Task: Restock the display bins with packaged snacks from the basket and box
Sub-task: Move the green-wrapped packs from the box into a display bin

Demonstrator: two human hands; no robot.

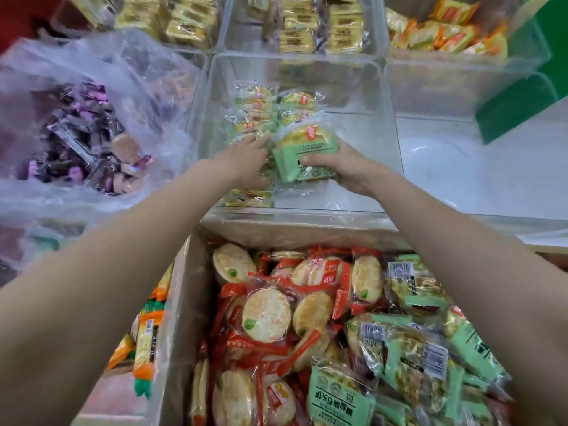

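Note:
Both my hands reach into a clear plastic display bin point(362, 96) at the middle of the shelf. My right hand point(341, 167) grips a stack of green-wrapped cracker packs point(302, 152), thumb over the front. My left hand point(249, 161) presses with straight fingers against a row of green-wrapped packs point(250, 115) standing along the bin's left side. Below my arms an open box point(187, 302) holds many red-wrapped round crackers point(267, 315) and green-wrapped packs point(338, 395).
At the left lies a large clear plastic bag point(101, 66) of purple-wrapped snacks. The back bins hold yellow packs point(310, 26) and orange packs point(445, 32). A white shelf surface point(479, 167) and a green divider point(519, 96) are to the right. Orange packs point(147, 333) lie left of the box.

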